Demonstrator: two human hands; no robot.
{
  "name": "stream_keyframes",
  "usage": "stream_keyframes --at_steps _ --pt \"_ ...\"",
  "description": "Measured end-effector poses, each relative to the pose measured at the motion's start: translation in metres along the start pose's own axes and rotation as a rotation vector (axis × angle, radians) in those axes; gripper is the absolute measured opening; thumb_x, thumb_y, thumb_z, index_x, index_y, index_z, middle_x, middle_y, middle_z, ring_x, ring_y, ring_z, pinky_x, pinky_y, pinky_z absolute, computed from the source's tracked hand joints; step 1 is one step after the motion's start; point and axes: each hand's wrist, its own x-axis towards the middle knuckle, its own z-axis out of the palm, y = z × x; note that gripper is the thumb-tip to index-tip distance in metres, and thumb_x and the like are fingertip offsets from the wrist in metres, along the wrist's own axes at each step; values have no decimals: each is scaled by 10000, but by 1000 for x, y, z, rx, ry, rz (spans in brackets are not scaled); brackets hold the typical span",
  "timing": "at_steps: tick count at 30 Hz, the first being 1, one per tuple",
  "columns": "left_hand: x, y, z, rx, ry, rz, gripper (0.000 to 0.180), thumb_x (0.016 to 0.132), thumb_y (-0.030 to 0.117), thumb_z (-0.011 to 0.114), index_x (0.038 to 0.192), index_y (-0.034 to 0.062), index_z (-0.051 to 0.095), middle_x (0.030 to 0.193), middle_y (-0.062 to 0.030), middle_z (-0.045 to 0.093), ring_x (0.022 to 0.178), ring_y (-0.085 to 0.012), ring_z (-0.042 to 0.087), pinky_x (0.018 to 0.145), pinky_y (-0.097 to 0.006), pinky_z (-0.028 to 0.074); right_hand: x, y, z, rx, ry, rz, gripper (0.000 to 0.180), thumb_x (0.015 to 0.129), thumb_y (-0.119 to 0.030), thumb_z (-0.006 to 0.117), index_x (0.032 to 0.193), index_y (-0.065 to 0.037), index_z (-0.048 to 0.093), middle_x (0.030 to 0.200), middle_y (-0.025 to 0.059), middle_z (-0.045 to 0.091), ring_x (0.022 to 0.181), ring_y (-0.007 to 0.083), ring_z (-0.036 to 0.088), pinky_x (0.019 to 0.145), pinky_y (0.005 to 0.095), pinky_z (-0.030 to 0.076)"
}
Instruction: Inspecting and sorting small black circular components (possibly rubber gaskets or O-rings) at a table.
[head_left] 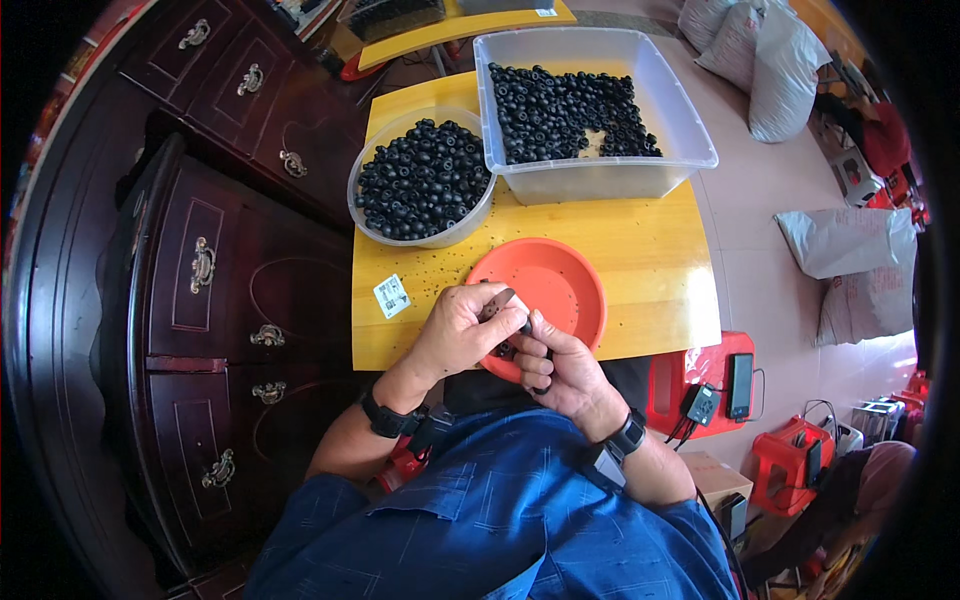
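My left hand (462, 328) and my right hand (566, 372) meet over the near side of an orange basin (580, 270). The left fingers are closed around a dark brown object (496, 303) with a pointed end; its kind is not clear. Between thumb and fingers, my right hand pinches a small black piece (526, 327) against it. The fingers partly cover both things. Small dark crumbs dot the basin's inside. Beyond it stand a round clear tub (356, 205) and a large clear plastic bin (690, 150), both holding many small black rounded pieces with holes.
A white label (391, 296) and dark crumbs lie on the yellow table (650, 270). Dark wooden cabinets (200, 260) line the left. On the right are a red stool (690, 380) with a phone (740, 385), plump sacks (780, 80), and another person (850, 500).
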Motion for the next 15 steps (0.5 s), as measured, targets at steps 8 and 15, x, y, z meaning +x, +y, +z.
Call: stream_keyframes --at_steps 8,15 --pt "-1 21 0 211 -6 32 82 869 91 710 925 37 683 642 81 483 584 -6 405 516 -217 333 0 -1 4 -4 46 -10 235 1057 -351 504 1063 -122 555 725 -68 438 538 18 373 456 170 329" --pt "37 47 -65 689 576 259 280 826 161 782 1062 75 660 697 -99 666 591 -210 672 554 -335 523 1 -14 -12 213 -93 41 311 1041 -337 525 1136 -58 626 768 -32 490 593 66 427 498 205 364"
